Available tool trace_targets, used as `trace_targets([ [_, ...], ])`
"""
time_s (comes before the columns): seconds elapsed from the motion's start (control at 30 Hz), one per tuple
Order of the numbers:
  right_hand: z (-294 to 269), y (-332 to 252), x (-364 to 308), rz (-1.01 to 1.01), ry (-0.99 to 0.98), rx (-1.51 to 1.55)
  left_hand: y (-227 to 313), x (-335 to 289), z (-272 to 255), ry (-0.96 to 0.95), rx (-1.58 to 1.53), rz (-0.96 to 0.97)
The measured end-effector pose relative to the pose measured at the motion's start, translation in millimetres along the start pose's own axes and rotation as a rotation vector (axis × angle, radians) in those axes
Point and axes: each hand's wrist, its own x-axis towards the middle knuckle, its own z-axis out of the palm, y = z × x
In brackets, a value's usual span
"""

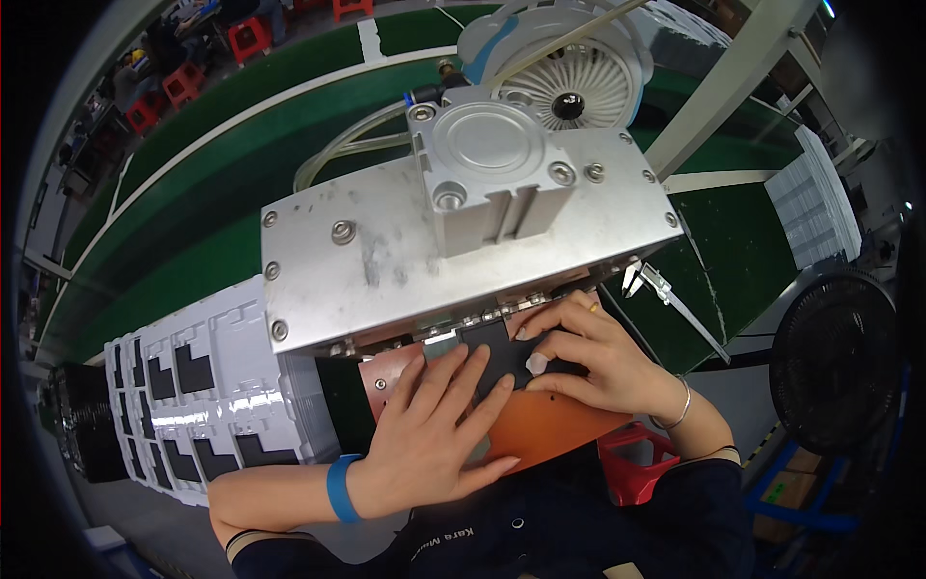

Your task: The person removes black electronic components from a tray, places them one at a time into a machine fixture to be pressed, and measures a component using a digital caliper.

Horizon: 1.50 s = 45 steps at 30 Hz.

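Note:
A silver pneumatic press (386, 241) with a square cylinder (490, 145) on top stands in front of me. At its lower front edge, a thin black L-shaped part (494, 355) lies over an orange plate (555, 425). My left hand (424, 439) rests flat, fingers spread, with its fingertips on the part's left side. My right hand (603, 352) has its fingers bent and closed on the part's right side; a small white piece shows at one fingertip. Under the press, the part's far edge is hidden.
White trays (217, 386) holding several black parts are stacked on the left. Calipers (675, 304) lie on the green bench at right. A white fan (579, 82) stands behind the press, a black fan (837, 362) at far right. More white trays (815, 207) stand back right.

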Motion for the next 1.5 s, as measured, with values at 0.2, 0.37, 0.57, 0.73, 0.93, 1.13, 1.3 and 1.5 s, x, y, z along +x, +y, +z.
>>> trace_targets([
  [0.2,-7,-22,-3,0.116,0.022,0.179,-1,-13,-10,0.183,-0.097,-0.003],
  [0.37,0,-39,-23,0.432,0.124,0.773,1,-10,-17,0.348,-0.728,-0.168],
  [0.57,26,-74,-3,0.345,0.216,0.942,-7,-69,-41,0.362,-1.127,-0.605],
  [0.73,26,-42,-33,0.39,0.225,0.858,-112,-136,-79,0.67,-0.762,-0.904],
  [0.93,40,-39,-35,0.414,0.333,0.77,-170,-154,-53,0.613,-0.621,-1.011],
  [1.13,39,-37,-40,0.401,0.307,0.741,-166,-161,-74,0.518,0.478,-0.96],
  [1.3,39,-41,-38,0.369,0.282,0.675,-192,-180,-69,0.491,0.398,-0.44],
  [1.5,38,-39,-38,0.37,0.28,0.63,-199,-177,-72,0.347,0.558,-0.368],
])
